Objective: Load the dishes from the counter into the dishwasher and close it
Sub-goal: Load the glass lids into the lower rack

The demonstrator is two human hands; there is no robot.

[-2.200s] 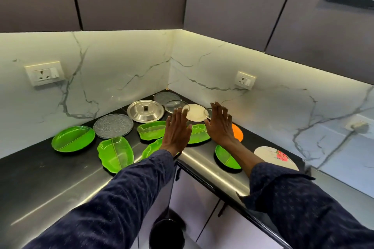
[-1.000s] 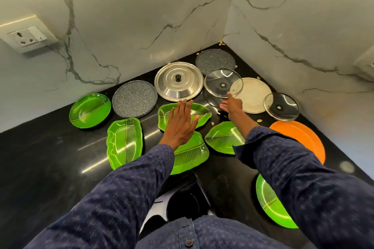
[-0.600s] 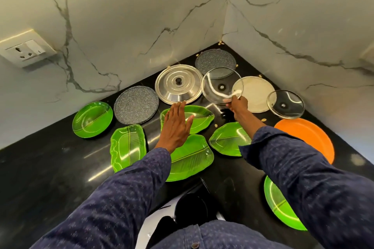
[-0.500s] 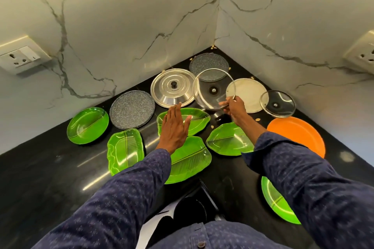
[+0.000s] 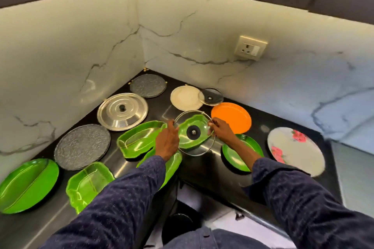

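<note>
Glass lid (image 5: 194, 133) lifted off the countertop's (image 5: 36, 226) back corner; right hand (image 5: 221, 132) pinches its rim, left hand (image 5: 167, 141) spread against the opposite edge. Thin rim grip, could slip onto green leaf plate (image 5: 139, 139).

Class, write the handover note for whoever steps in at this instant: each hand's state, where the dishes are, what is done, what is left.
Right hand pinches the rim of the glass lid, lifted above a green leaf plate.
Left hand is open, fingers at the lid's left rim.
All other dishes lie on the black counter: steel lid, orange plate, floral plate, more green plates.
Done: one lid picked up.
Left: load everything; the dishwasher is not in view; close it.
</note>
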